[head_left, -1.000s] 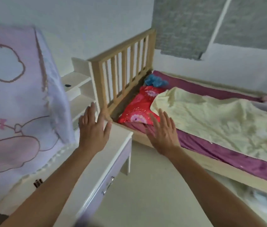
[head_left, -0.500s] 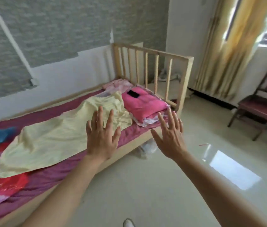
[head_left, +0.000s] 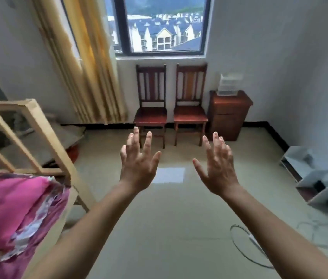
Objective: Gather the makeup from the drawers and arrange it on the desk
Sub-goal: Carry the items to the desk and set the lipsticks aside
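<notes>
1. The bed (head_left: 38,125) is at 9 o'clock and the pink bedding (head_left: 14,208) at 8; no makeup and no bench are in view.
2. The left hand (head_left: 139,168) and right hand (head_left: 217,172) are raised mid-frame, fingers (head_left: 135,137) spread, holding nothing.
3. The step, I judge, is finding the drawers. Walk to what looks like a clear drawer box (head_left: 228,85) on the cabinet (head_left: 227,115) at 1 o'clock. Open it with one hand, leaving the other free for makeup.
4. Count: one bed, one curtain (head_left: 90,77), one window (head_left: 165,25), two chairs (head_left: 151,115), one cabinet, one drawer box, two hands.

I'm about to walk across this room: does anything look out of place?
Yes: a loose cable lies looped on the floor at the right, a possible trip hazard. Pink bedding hangs over the bed frame's edge.
</notes>
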### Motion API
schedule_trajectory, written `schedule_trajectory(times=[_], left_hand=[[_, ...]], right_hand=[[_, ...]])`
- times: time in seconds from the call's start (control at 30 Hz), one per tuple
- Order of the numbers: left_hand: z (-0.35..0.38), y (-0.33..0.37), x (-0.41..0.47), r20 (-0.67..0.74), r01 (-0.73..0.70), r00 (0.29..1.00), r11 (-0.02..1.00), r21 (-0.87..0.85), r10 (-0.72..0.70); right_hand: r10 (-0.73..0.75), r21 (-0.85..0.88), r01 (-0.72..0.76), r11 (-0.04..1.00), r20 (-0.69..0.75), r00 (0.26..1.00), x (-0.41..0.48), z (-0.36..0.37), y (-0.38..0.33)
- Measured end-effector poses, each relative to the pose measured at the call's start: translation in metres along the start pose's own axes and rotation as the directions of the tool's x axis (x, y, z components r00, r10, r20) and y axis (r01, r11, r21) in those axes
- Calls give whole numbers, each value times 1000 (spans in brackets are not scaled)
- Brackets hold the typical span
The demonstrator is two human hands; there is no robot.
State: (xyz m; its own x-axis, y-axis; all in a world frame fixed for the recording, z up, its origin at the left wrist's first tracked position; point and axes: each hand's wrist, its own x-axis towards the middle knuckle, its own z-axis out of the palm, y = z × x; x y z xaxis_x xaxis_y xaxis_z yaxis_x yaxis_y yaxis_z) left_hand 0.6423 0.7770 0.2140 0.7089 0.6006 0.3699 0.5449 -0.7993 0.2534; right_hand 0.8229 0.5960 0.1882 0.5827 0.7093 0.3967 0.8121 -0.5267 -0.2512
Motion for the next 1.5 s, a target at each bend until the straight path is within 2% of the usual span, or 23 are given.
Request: schedule_trajectory(times=[0.17, 0.3, 0.43, 0.57, 0.8, 1.07, 1.3, 1.5], left_hand=[[88, 88, 107, 97, -244, 964, 968, -62, 249], [161, 145, 188, 117, -335, 934, 941, -44, 337], [209, 199, 271, 163, -324, 930, 945, -50, 328], [229, 235, 360, 124, -337, 932, 940, -57, 342], [295, 255, 494, 77, -294, 951, 953, -78, 300], [411, 283, 690, 73, -269, 958, 957, -111, 278], [464, 331, 878, 88, -294, 947, 944, -148, 309], [543, 368, 982, 183, -167, 958, 947, -274, 221]], right_hand=[[220, -69, -226, 972, -80, 972, 27, -5, 128], [321, -76, -330, 941, -117, 940, 79, 11, 225], [375, -48, -381, 923, -95, 922, 153, 23, 302], [382, -34, -386, 922, -95, 919, 234, 23, 363], [338, -33, -340, 940, -60, 939, 361, 56, 444], [299, -165, -298, 940, -17, 954, 542, 126, 562], [389, -161, -390, 907, -35, 920, 703, 139, 657], [444, -89, -444, 892, -20, 896, 794, 183, 743]])
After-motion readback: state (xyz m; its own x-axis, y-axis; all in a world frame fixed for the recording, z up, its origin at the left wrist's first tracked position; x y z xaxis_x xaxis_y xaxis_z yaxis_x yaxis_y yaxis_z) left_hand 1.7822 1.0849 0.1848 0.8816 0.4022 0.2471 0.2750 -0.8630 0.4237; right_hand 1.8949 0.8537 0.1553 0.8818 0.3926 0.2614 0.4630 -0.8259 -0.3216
